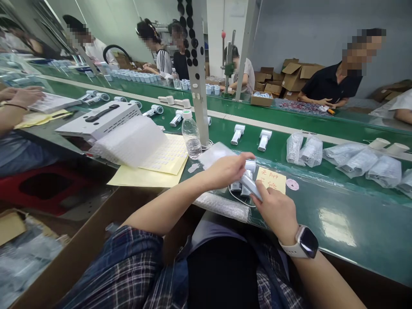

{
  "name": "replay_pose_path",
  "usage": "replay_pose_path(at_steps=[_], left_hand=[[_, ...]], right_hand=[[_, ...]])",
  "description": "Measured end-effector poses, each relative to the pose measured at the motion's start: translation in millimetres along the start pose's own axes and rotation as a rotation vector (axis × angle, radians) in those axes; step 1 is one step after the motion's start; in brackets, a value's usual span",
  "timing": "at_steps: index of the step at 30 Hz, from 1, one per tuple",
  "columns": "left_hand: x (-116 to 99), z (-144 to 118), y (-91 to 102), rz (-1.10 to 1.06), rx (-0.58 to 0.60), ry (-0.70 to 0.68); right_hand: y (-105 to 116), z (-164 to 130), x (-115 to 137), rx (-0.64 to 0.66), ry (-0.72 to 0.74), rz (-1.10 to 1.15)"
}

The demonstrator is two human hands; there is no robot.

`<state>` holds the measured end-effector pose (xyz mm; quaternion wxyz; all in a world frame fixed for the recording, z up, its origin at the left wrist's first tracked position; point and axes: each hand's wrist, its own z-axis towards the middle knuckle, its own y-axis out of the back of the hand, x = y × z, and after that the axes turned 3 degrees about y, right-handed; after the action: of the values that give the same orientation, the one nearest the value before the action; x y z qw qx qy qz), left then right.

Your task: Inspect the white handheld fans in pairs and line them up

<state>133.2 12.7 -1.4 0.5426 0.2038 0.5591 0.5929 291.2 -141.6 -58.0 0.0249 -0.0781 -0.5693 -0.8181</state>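
Note:
Both hands are on a silvery-white gun-shaped device (251, 184) above the near edge of the bench. My left hand (228, 171) is closed at its round head, with the thumb and fingers partly hiding it. Around the lower end of its handle, my right hand (277, 209) is closed. Under the held device lie similar devices (236, 187), partly covered, and a white cable (240, 201). A yellow note (272, 179) with red handwriting lies just beyond my right hand. To the left of my left hand is a translucent plastic sheet (215, 154).
A water bottle (192, 139) stands by a metal post (198, 81). Yellow label sheets (167, 156), bubble wrap (128, 139) and a white case (99, 118) are at left. More devices (264, 139) and bagged ones (311, 148) lie on the green belt. Co-workers sit opposite and at left.

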Motion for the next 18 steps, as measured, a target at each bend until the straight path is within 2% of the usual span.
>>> replay_pose_path(at_steps=[3, 5, 8, 11, 13, 15, 18], left_hand=[[-14.6, -6.4, 1.2, 0.147, 0.062, -0.173], [-21.7, -11.0, 3.3, 0.234, 0.013, -0.230], [-29.6, -17.7, 9.1, 0.208, -0.110, -0.226], [-39.9, -22.2, 16.0, -0.123, -0.219, -0.267], [-48.5, -21.9, 20.9, -0.412, -0.282, -0.298], [-57.5, -20.1, 27.5, -0.620, -0.334, -0.280], [-71.2, -25.9, 43.3, -0.745, -0.367, -0.237]], right_hand=[[4.7, 14.3, -16.1, 0.003, -0.250, 0.479], [11.4, 20.1, -23.4, -0.004, -0.339, 0.697], [25.7, 13.8, -17.8, 0.027, -0.348, 0.963], [39.3, -4.3, 1.2, 0.207, -0.251, 1.285], [45.4, -13.5, 11.9, 0.248, -0.164, 1.237], [49.9, -16.6, 15.7, 0.135, -0.129, 1.143], [60.7, -10.5, 5.0, -0.072, -0.097, 1.094]])
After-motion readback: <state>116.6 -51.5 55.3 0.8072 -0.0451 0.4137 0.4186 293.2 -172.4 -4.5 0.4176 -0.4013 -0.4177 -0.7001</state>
